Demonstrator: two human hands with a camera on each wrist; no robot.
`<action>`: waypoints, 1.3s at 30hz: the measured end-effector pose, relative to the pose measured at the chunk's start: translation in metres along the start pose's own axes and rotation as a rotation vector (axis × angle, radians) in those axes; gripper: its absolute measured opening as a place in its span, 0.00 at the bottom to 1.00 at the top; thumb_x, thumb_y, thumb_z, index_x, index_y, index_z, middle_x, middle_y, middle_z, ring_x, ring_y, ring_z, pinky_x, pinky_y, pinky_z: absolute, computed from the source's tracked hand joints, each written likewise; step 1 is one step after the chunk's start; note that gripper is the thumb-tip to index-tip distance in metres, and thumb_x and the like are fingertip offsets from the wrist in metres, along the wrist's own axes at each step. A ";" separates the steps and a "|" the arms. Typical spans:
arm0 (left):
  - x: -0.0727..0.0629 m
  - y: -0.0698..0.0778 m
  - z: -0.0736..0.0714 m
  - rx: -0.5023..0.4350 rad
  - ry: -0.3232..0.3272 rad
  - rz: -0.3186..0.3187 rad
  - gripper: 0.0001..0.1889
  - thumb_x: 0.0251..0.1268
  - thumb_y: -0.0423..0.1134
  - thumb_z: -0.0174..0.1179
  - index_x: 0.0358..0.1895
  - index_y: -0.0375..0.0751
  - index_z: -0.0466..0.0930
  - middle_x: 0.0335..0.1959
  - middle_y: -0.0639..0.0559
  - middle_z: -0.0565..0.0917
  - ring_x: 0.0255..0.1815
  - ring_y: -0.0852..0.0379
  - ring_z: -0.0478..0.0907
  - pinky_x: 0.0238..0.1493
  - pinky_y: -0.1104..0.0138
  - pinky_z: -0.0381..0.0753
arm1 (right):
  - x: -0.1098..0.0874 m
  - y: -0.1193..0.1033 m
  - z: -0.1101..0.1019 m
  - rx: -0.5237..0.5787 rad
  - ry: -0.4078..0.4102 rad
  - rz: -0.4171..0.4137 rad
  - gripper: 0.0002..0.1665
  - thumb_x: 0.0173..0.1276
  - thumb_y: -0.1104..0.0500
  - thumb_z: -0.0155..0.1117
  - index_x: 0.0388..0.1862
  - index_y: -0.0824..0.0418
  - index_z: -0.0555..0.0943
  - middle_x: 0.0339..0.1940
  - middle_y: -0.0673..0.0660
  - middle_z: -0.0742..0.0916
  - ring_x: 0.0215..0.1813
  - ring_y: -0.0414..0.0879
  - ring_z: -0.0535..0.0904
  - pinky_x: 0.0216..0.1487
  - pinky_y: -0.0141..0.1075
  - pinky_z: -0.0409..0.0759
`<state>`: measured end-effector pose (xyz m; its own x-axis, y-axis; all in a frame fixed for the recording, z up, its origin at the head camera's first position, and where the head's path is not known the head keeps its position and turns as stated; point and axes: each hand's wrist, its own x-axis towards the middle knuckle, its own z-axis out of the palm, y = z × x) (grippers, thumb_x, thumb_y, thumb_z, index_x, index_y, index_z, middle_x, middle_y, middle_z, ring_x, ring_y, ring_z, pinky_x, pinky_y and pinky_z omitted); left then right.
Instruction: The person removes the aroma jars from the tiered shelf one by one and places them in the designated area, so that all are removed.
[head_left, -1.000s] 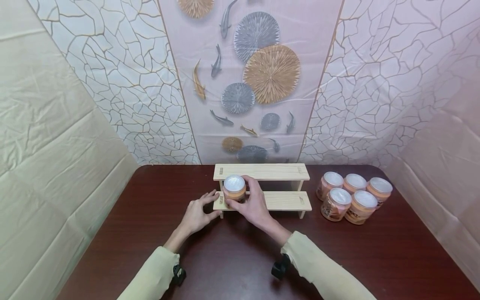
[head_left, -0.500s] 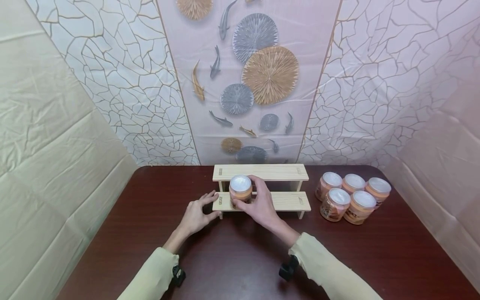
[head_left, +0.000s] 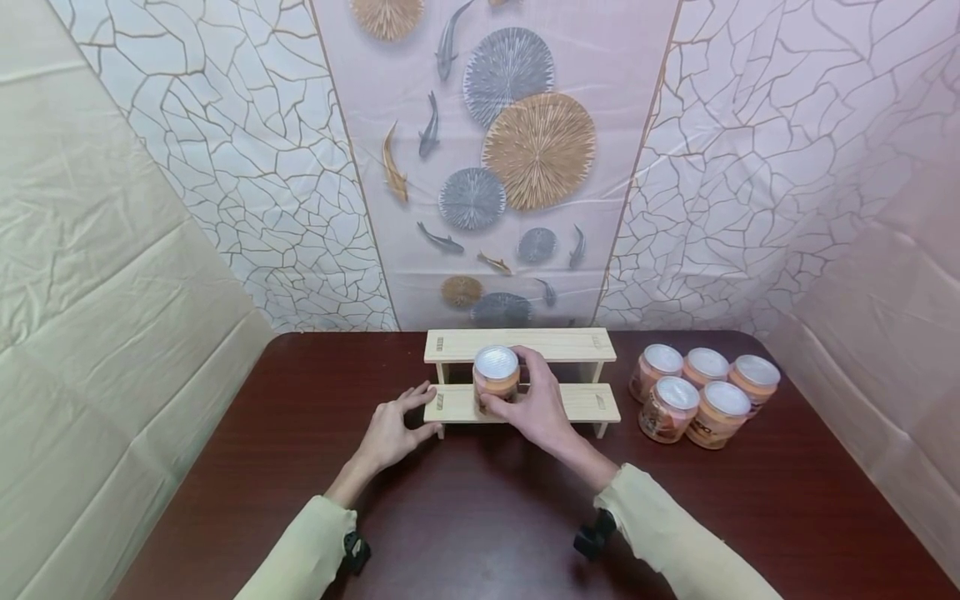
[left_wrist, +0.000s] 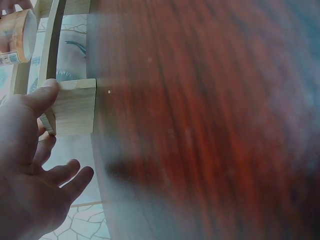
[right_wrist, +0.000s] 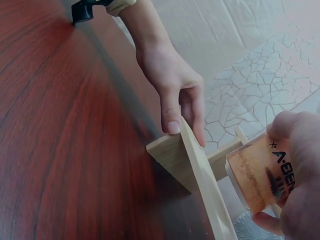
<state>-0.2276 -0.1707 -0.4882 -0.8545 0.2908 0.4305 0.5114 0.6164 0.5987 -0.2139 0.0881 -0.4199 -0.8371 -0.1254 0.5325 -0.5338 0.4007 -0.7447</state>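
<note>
My right hand (head_left: pixel 542 410) holds a jar (head_left: pixel 496 372) with a whitish top and an orange-brown printed label. The jar is upright over the lower board of a two-step wooden shelf rack (head_left: pixel 592 403); whether it touches the board I cannot tell. In the right wrist view, thumb and fingers wrap around the jar (right_wrist: pixel 257 175). My left hand (head_left: pixel 393 429) grips the left end of the lower board. The left wrist view shows its thumb on the front edge by the leg panel (left_wrist: pixel 75 107), with the other fingers spread beyond.
Several similar jars (head_left: pixel 705 364) stand grouped on the dark red-brown table (head_left: pixel 480 517), right of the rack. A patterned cloth (head_left: pixel 517 250) hangs behind the table, and plain cloth (head_left: pixel 112 292) covers both sides.
My right hand has carried the jar rightward along the lower board, away from its left end. My left hand has kept its hold on the board.
</note>
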 end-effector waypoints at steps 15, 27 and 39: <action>-0.001 0.000 0.000 -0.006 -0.003 -0.007 0.31 0.52 0.38 0.78 0.61 0.35 0.81 0.64 0.43 0.78 0.64 0.32 0.73 0.61 0.42 0.71 | 0.002 0.000 -0.025 -0.004 0.022 0.063 0.42 0.50 0.62 0.83 0.62 0.69 0.72 0.54 0.64 0.81 0.54 0.58 0.78 0.44 0.54 0.83; 0.000 0.000 0.000 -0.001 -0.007 -0.015 0.31 0.52 0.38 0.77 0.62 0.36 0.81 0.64 0.44 0.78 0.65 0.33 0.72 0.62 0.43 0.71 | 0.003 0.004 -0.044 -0.047 0.045 0.027 0.42 0.49 0.63 0.82 0.61 0.72 0.72 0.53 0.66 0.80 0.53 0.56 0.77 0.43 0.50 0.83; 0.000 0.002 -0.001 -0.019 -0.017 -0.018 0.31 0.53 0.37 0.77 0.62 0.34 0.80 0.65 0.42 0.77 0.65 0.31 0.71 0.63 0.43 0.69 | 0.000 0.002 -0.069 -0.120 0.068 0.035 0.43 0.48 0.62 0.83 0.61 0.71 0.72 0.54 0.65 0.81 0.53 0.56 0.78 0.45 0.51 0.81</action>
<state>-0.2263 -0.1706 -0.4864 -0.8649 0.2924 0.4080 0.4975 0.6078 0.6190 -0.2065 0.1519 -0.3941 -0.8428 -0.0494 0.5359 -0.4827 0.5096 -0.7122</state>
